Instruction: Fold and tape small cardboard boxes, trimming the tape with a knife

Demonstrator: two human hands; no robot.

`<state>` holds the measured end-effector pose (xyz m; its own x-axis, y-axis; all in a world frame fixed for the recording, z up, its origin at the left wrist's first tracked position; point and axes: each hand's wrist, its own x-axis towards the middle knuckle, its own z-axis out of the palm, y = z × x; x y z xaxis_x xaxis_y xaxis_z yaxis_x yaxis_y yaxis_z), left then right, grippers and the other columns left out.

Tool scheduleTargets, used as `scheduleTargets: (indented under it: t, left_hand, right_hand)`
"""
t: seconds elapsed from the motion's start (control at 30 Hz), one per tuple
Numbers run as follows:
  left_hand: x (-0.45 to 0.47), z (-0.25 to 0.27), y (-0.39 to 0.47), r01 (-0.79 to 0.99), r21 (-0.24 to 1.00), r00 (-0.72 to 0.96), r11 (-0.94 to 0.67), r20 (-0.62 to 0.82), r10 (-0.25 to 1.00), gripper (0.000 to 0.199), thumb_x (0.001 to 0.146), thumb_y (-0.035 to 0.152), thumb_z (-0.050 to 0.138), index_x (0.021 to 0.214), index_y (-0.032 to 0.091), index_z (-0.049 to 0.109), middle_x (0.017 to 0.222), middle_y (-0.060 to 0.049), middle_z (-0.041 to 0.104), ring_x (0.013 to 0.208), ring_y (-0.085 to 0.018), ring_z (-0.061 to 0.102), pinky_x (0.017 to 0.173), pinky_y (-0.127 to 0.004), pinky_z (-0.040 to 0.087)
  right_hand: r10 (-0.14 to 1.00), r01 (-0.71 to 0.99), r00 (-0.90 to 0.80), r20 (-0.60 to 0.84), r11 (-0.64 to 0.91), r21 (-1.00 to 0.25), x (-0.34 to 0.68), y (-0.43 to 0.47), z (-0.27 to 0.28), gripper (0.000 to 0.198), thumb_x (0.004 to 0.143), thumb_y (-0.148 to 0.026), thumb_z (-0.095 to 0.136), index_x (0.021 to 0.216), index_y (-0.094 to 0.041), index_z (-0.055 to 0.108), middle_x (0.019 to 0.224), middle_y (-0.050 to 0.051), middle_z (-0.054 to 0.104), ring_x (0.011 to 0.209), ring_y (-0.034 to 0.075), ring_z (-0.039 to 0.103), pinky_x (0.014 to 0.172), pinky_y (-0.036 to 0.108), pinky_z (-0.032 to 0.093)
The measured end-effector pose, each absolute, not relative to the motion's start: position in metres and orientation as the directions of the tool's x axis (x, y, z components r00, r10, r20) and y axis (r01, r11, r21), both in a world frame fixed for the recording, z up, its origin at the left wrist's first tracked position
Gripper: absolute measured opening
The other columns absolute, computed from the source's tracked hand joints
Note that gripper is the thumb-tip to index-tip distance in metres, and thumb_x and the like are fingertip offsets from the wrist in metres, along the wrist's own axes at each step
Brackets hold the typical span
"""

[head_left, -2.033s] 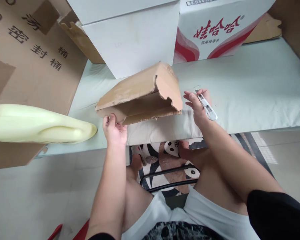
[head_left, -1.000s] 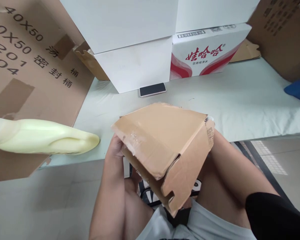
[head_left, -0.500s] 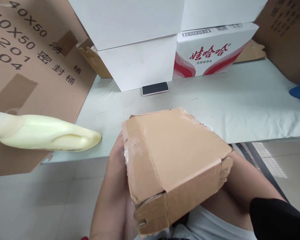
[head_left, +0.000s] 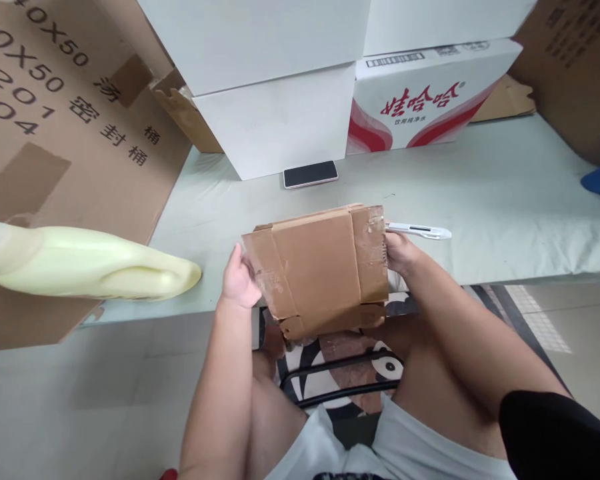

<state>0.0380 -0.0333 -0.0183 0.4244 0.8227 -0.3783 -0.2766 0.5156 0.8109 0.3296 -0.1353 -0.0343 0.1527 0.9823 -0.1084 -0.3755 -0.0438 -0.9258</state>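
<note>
A small brown cardboard box (head_left: 315, 263), with clear tape along its sides and torn edges, is held tilted over the table's front edge, above my legs. My left hand (head_left: 241, 279) grips its left side, thumb up and the other fingers partly hidden behind the cardboard. On the opposite side my right hand (head_left: 400, 252) is closed at the box's edge. A white utility knife (head_left: 420, 231) sticks out to the right from that same hand; its other end is hidden behind the box.
A phone (head_left: 311, 175) lies before stacked white boxes (head_left: 275, 127) on the cloth-covered table (head_left: 480, 193). A red-and-white carton (head_left: 425, 110) stands beside them. At left are a pale yellow bottle (head_left: 90, 263) and a large printed carton (head_left: 40, 173). A metal bar (head_left: 340, 393) crosses below.
The box has moved away from my head and turned, now showing a taped side. My hands and the utility knife, mostly hidden before, have come into sight.
</note>
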Motion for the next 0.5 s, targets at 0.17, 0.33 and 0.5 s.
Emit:
scheduleTargets:
  t: [0.17,0.33,0.5]
  left_hand:
    - [0.039,-0.021,-0.034,-0.261,0.865,0.385,0.427,-0.312,0.868,0.048,0.058,0.029,0.096,0.098,0.018,0.073,0.096,-0.010,0.082,0.095,-0.031,0.079,0.084,-0.039,0.065]
    - [0.038,-0.014,-0.020,-0.536,0.817,0.087,0.214,-0.199,0.976,0.013,0.092,0.024,0.068,0.104,0.020,0.073,0.106,-0.006,0.082,0.108,-0.021,0.076,0.095,-0.031,0.061]
    - [0.051,-0.006,-0.010,-0.673,0.705,-0.030,0.224,-0.328,0.944,0.032,0.108,0.024,0.040,0.105,0.016,0.071,0.108,-0.008,0.081,0.127,-0.017,0.068,0.115,-0.033,0.051]
  right_hand:
    - [0.936,-0.457,0.305,-0.177,-0.019,-0.889,0.338,-0.133,-0.037,0.045,0.058,-0.043,0.089,0.087,-0.026,0.058,0.075,-0.002,0.071,0.073,0.021,0.071,0.062,0.032,0.058]
    - [0.855,-0.479,0.476,-0.204,0.058,-0.876,0.366,-0.127,-0.043,0.052,0.062,-0.050,0.088,0.080,-0.026,0.045,0.075,-0.006,0.070,0.073,0.014,0.072,0.065,0.025,0.057]
    - [0.867,-0.469,0.446,-0.222,0.015,-0.883,0.360,-0.132,-0.039,0.056,0.060,-0.061,0.089,0.085,-0.026,0.052,0.074,-0.004,0.070,0.069,0.015,0.070,0.062,0.027,0.057]
